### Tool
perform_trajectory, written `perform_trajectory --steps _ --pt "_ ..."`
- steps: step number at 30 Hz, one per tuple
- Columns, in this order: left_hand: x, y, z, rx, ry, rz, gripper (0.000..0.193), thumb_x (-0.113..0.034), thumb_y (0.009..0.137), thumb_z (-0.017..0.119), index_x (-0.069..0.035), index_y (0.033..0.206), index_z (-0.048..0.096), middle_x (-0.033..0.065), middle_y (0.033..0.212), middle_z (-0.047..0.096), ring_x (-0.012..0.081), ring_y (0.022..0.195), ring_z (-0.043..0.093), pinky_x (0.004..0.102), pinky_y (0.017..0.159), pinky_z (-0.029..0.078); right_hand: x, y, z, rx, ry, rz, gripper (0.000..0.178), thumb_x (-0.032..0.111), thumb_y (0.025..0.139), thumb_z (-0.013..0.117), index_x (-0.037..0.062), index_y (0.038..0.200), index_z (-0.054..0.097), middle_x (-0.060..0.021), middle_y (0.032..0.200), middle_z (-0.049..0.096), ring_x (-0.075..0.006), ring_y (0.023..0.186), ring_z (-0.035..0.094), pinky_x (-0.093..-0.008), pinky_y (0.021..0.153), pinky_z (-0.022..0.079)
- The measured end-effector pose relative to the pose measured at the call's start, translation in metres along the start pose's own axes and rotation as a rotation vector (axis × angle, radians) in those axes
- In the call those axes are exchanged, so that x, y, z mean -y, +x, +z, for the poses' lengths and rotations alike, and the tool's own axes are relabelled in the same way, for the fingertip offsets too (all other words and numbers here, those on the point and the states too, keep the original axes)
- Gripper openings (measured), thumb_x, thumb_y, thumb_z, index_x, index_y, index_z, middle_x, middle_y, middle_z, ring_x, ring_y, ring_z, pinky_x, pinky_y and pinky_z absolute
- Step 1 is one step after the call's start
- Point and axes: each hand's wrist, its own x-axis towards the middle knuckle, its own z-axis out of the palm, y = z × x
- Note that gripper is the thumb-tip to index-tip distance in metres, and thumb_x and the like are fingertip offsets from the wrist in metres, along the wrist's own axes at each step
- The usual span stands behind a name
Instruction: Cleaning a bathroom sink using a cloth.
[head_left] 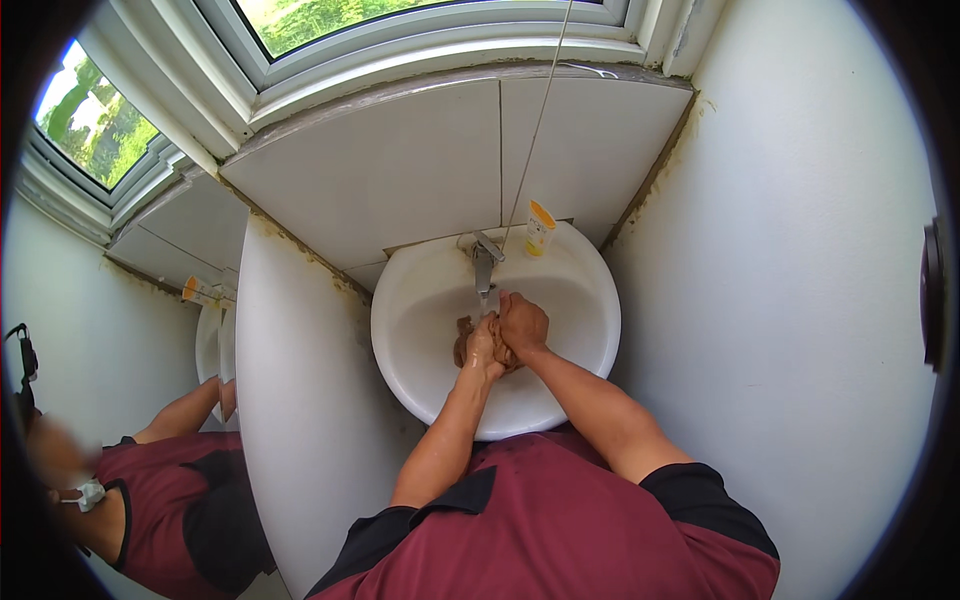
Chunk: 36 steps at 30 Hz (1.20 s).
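Observation:
Both my hands are together over the bowl of a white washbasin [393, 355], just below a chrome tap [484, 268]. Water seems to run from the spout onto my left hand [483, 347], which looks wet. A brown, crumpled piece of wet cloth [462, 342] hangs beside my left hand, and more of it shows beneath my hands. My right hand [524, 324] is closed in a fist on the cloth, pressed against the left. Fingers of the left hand are curled around the cloth and partly covered by the right.
A yellow-and-white squeeze tube [540, 228] stands on the basin's back right rim. A thin cord [541, 110] hangs down from the window [330, 20] behind the tap. White walls close in on the right; a mirror [130, 330] on the left reflects my arm and the basin.

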Motion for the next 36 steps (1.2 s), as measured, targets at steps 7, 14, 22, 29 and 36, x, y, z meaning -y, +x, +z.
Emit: perform_trajectory --steps 7,14,22,29,36 --pt "-0.028 -0.027 0.003 -0.216 0.045 0.063 0.025 -0.032 0.093 0.059 -0.007 0.099 0.057 0.0109 0.09 0.062 0.0244 0.077 0.062 0.0367 0.066 0.054 0.02 -0.047 0.019 0.099 -0.089 -0.36 0.037 0.033 0.099 0.044 0.0034 0.087 0.063 -0.0211 0.082 0.067 -0.0398 0.076 0.065 -0.048 0.068 0.05" --pt "-0.038 -0.086 0.058 -0.099 0.696 0.14 0.026 -0.028 0.09 0.065 -0.004 0.095 0.058 0.0054 0.08 0.063 0.0225 0.07 0.062 0.0338 0.061 0.051 -0.037 0.019 0.014 0.018 -0.009 0.067 0.038 0.035 0.099 0.046 0.0023 0.087 0.062 -0.0186 0.083 0.067 -0.0401 0.076 0.064 -0.0464 0.067 0.05" --pt "-0.051 -0.097 -0.001 -0.861 1.286 0.751 0.032 -0.011 0.077 0.071 -0.001 0.104 0.057 0.0112 0.091 0.067 0.0288 0.084 0.066 0.038 0.076 0.051 0.009 -0.034 -0.03 0.157 0.429 -0.379 0.029 0.034 0.092 0.064 0.0047 0.09 0.065 -0.0147 0.084 0.065 -0.037 0.078 0.062 -0.0429 0.068 0.05" --pt "-0.016 -0.117 -0.038 -0.193 0.071 0.239 0.039 -0.01 0.075 0.071 -0.002 0.11 0.057 0.0117 0.098 0.067 0.0289 0.092 0.065 0.0375 0.083 0.05 0.03 -0.074 -0.04 0.33 0.472 -0.801 0.035 0.039 0.093 0.062 0.0048 0.104 0.063 -0.0137 0.097 0.065 -0.0304 0.082 0.064 -0.039 0.067 0.052" --pt "-0.016 -0.149 -0.013 -0.045 0.246 0.193 0.045 -0.011 0.074 0.072 -0.003 0.116 0.056 0.0121 0.104 0.066 0.0283 0.097 0.064 0.0368 0.086 0.049 -0.039 -0.035 0.019 0.695 0.73 0.258 0.058 0.057 0.097 0.045 0.0026 0.115 0.057 -0.0063 0.096 0.059 -0.0188 0.091 0.061 -0.0357 0.072 0.05"
